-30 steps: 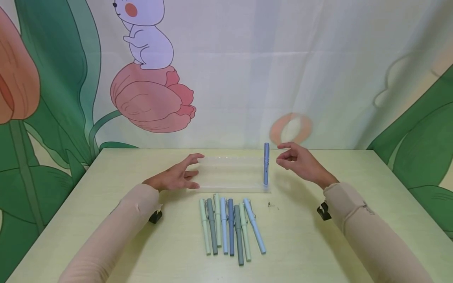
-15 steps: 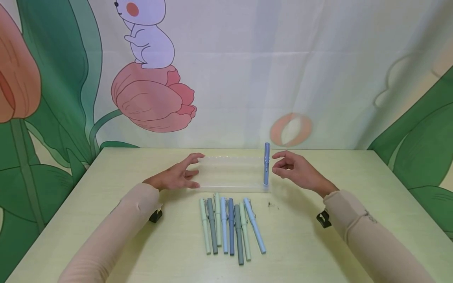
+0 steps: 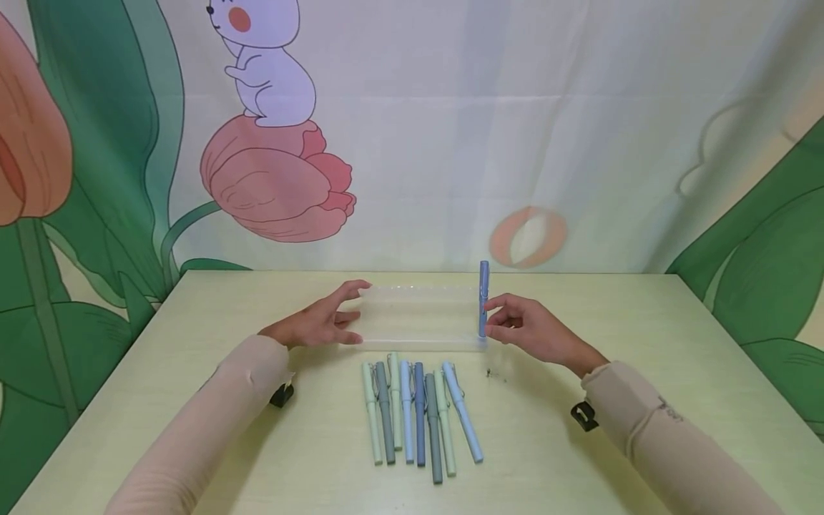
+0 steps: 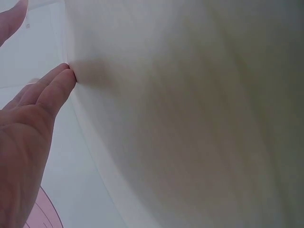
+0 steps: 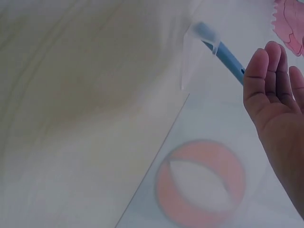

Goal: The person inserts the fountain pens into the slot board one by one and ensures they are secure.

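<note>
A translucent pen rack (image 3: 421, 312) lies near the back of the table, and a blue capped pen (image 3: 483, 279) rests across its right end. My left hand (image 3: 320, 322) is spread at the rack's left end, with the thumb at the front corner and a finger at the back one. In the left wrist view, its fingers (image 4: 56, 90) look fairly straight and touch the rack's end. My right hand (image 3: 531, 325) is at the right end, thumb and index fingertips apart and against the pen's side. The right wrist view shows the pen (image 5: 230, 62) passing behind loosely bent fingers (image 5: 271, 71).
Several capped pens in pale green, grey-green and blue lie side by side in front of the rack, among them a light-blue pen (image 3: 462, 411). A small dark mark (image 3: 489, 373) lies on the table (image 3: 547, 458). A printed curtain (image 3: 418, 143) hangs behind the table's back edge.
My right hand has come left and down from beside the pen until its fingertips touch the pen at the rack's right end. My left hand has stayed at the left end.
</note>
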A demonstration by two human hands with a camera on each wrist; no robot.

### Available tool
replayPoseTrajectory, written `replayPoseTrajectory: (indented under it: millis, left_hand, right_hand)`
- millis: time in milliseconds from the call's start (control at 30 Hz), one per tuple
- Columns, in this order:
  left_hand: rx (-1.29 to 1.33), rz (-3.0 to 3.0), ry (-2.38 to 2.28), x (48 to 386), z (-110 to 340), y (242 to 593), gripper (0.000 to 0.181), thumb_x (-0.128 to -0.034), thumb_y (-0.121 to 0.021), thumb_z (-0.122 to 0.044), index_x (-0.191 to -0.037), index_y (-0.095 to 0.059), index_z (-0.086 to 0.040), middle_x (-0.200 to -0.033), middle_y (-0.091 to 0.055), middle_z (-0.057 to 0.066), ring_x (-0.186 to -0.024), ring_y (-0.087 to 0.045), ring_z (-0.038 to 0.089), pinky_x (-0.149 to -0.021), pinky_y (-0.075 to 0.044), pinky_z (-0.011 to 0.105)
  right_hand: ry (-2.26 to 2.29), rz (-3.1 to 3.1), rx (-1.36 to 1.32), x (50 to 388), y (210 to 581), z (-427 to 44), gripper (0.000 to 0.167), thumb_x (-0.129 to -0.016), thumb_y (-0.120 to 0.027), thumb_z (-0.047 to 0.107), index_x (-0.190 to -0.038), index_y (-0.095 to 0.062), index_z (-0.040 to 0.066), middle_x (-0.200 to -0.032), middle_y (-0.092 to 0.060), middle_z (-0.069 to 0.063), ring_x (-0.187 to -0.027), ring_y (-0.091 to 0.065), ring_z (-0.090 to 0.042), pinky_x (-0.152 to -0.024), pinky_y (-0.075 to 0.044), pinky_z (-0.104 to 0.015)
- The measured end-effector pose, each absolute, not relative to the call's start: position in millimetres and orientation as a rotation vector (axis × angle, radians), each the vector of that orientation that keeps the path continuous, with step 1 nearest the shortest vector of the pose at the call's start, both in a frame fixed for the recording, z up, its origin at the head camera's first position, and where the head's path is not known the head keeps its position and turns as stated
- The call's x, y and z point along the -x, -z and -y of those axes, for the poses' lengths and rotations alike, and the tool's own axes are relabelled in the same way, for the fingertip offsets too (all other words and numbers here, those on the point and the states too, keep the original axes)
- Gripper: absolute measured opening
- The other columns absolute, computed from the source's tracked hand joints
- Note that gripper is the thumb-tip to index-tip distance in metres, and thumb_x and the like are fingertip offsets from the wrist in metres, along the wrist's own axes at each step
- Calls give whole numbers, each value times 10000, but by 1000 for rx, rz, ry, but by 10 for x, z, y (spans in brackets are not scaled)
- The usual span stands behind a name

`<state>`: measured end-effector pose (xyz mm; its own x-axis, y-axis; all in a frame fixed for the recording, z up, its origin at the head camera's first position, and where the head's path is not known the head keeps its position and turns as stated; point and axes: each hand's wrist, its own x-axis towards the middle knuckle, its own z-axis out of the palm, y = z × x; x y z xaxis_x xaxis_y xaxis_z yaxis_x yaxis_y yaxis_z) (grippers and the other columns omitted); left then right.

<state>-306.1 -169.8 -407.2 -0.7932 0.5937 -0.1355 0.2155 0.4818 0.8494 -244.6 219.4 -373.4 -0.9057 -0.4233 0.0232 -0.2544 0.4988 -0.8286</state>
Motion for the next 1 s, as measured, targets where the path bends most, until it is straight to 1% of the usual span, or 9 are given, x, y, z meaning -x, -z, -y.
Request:
replayPoseTrajectory:
  millis: [233,567,767,867,1000]
  left_hand:
    - [-658,-2329,-1236,3053,1700,4067,923,-881,-772,-87,-1538,-179,-352,-1630,-123,200,-1428,-349,389,-1082,-386,548]
    - [-682,-2323,-1249,3071,1698,4085,941,-870,-784,-99,-1546,-173,-335,-1628,-134,197,-1426,-353,385,-1086,-387,533]
    - [-691,-2323,-1252,3076,1700,4092,936,-874,-778,-87,-1546,-173,-330,-1627,-132,201,-1424,-355,388,-1076,-400,527]
    - [-681,-2331,-1245,3081,1695,4099,932,-875,-778,-90,-1538,-178,-355,-1629,-138,189,-1425,-358,382,-1081,-391,535]
    - [-671,-2338,-1241,3077,1694,4098,937,-873,-784,-102,-1542,-176,-351,-1629,-145,183,-1425,-357,384,-1086,-381,548]
  right_hand:
    - [1391,-2520,581,2379,3768,-2126,341,-969,-676,142,-1254,-579,-17,-999,-674,-94,-930,-646,-371,-816,-543,-304]
    - [1395,-2485,578,2299,3847,-2036,346,-949,-699,139,-1206,-581,-61,-945,-656,-83,-888,-638,-360,-771,-539,-271]
    - [1364,-2483,583,2246,3857,-1967,307,-948,-696,133,-1169,-599,-56,-920,-663,-63,-856,-631,-339,-739,-538,-333]
    - [1355,-2487,583,2233,3863,-1955,296,-951,-692,134,-1163,-606,-54,-914,-659,-62,-846,-630,-335,-734,-541,-378]
    - [1350,-2484,584,2225,3876,-1950,297,-955,-686,130,-1170,-605,-57,-921,-662,-65,-846,-633,-337,-740,-546,-412]
